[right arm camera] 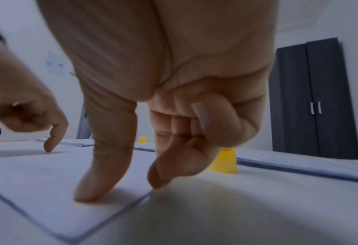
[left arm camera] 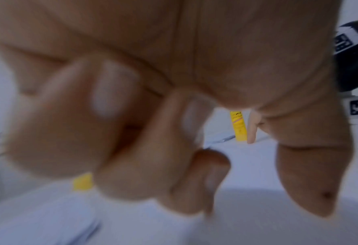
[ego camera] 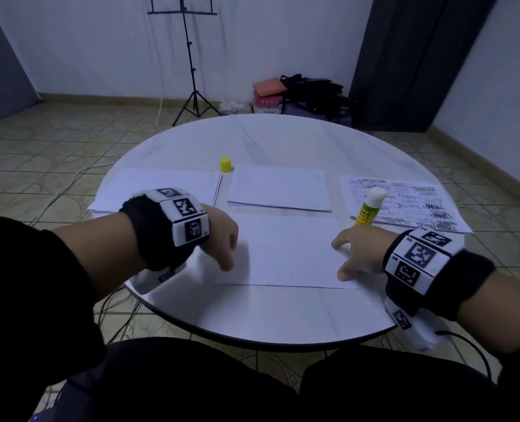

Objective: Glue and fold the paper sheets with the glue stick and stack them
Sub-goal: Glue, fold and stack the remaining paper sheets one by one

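A folded white sheet [ego camera: 286, 251] lies on the round table [ego camera: 267, 312] in front of me. My left hand [ego camera: 225, 242] is at its left edge, fingers curled in, one straight digit [right arm camera: 50, 145] touching the paper; the left wrist view is blurred. My right hand [ego camera: 353, 257] is at the sheet's near right corner [right arm camera: 119, 207], thumb [right arm camera: 98, 179] pressing the paper and index tip [right arm camera: 159, 179] at the edge. Neither hand holds anything. The uncapped glue stick [ego camera: 370, 207] stands just beyond my right hand. Its yellow cap [ego camera: 225, 165] stands farther back.
A pile of plain sheets [ego camera: 161, 187] lies at the left and a pile of folded sheets [ego camera: 278, 188] in the middle. Printed sheets [ego camera: 405, 202] lie under the glue stick at the right. A music stand [ego camera: 191, 56], bags [ego camera: 310, 92] and a dark wardrobe [ego camera: 411, 56] are beyond the table.
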`<state>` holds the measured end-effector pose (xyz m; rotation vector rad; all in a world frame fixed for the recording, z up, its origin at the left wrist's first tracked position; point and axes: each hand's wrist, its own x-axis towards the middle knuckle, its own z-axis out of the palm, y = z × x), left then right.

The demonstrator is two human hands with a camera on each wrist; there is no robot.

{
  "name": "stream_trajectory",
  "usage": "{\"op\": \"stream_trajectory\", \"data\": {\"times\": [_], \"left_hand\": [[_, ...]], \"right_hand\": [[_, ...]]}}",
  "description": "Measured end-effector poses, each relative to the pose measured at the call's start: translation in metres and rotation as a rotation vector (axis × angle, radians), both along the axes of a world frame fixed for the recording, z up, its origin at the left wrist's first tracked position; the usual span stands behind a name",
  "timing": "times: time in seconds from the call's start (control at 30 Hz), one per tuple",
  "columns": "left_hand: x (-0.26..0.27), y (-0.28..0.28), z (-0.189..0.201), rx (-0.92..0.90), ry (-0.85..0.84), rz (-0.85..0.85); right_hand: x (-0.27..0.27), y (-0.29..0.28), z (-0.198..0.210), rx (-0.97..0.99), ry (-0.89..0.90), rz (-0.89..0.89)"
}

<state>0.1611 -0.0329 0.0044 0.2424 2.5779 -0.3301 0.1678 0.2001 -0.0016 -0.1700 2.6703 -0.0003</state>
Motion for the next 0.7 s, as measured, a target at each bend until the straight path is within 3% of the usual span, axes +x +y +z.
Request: {"op": "stream_trajectory", "data": {"times": [0.07,0.13,0.23,0.33,0.43,0.7], "left_hand": [[-0.007,0.022,0.006,-0.054,0.049,-0.076],[-0.015,0.051,0.005,0.013,0.102,-0.132],[-0.018,0.097,-0.005,0.157,0.051,-0.206],[-0.020,0.110,-0.024,0.162,0.031,-0.244],[-0.025,0.086,-0.036,0.066,0.004,-0.233],[-0.011,-0.028,-0.026,-0.005,0.016,-0.102]], "right_hand": [[-0.003,-0.005,-0.003,0.093,0.005,0.046],[-0.009,-0.009,-0.007,0.155,0.013,0.081],[-0.017,-0.014,-0.006,0.187,-0.006,0.114],[-0.021,-0.018,-0.005,0.195,-0.013,0.153],[-0.022,-0.015,-0.012,0.235,0.028,0.154],[-0.023,-0.016,-0.009,0.250,-0.038,0.155]]}}
